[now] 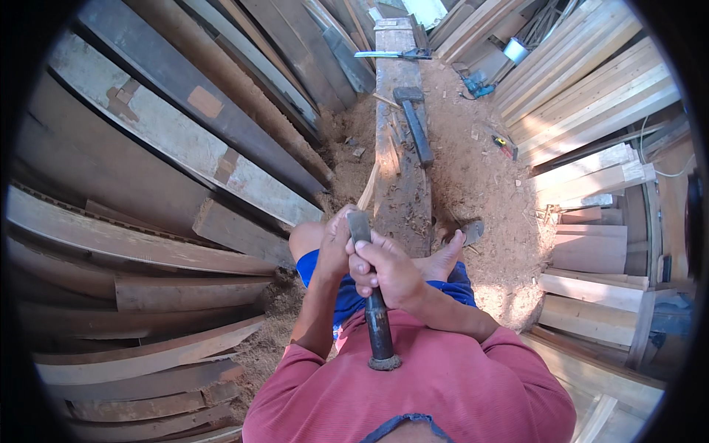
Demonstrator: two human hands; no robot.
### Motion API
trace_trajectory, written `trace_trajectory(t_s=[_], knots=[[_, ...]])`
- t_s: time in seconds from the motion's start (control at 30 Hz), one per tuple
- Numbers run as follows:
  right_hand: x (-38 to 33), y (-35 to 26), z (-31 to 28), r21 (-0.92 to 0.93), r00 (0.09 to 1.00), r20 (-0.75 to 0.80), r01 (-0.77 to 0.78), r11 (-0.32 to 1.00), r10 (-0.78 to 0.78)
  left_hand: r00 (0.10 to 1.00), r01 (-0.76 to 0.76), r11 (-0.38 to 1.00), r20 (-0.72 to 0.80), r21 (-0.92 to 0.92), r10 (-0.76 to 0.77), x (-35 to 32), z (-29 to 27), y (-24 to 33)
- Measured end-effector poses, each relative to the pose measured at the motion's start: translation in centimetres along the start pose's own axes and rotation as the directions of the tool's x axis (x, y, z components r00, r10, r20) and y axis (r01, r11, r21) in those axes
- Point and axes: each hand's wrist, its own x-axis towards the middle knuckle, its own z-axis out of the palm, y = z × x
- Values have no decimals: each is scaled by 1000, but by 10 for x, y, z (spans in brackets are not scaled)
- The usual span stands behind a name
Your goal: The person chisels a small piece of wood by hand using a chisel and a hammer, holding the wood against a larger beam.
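Note:
A chisel [377, 321] with a dark round handle lies against my chest, its broad metal blade [360, 225] directed away from me. My right hand [388, 272] is wrapped round it just behind the blade. My left hand [340, 238] is closed beside the blade; its fingers are partly hidden, and whether they grip the blade cannot be made out. A pale wood strip [368, 186] runs forward from near my left hand. Ahead, a dark-headed hammer [416, 127] rests on a long, worn wooden beam [402, 203] among wood splinters.
At the beam's far end lies a blue-edged saw [391, 54]. A teal power tool [478, 86] and a red-and-yellow hand tool [504, 146] lie on the sawdust floor [473, 177]. Boards [192, 133] stand along my left; stacked lumber [591, 88] lines the right. My bare foot [445, 258] is beside the beam.

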Motion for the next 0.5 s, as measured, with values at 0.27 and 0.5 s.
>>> trace_trajectory(t_s=[0.27, 0.5], knots=[[-28, 5, 9, -87, 997, -13, 78, 993, -79, 993, -92, 964, 100, 250, 69, -30, 12, 28], [-79, -40, -13, -116, 839, -98, 525, 843, -536, 858, -413, 801, 479, 433, 184, -90, -16, -27]])
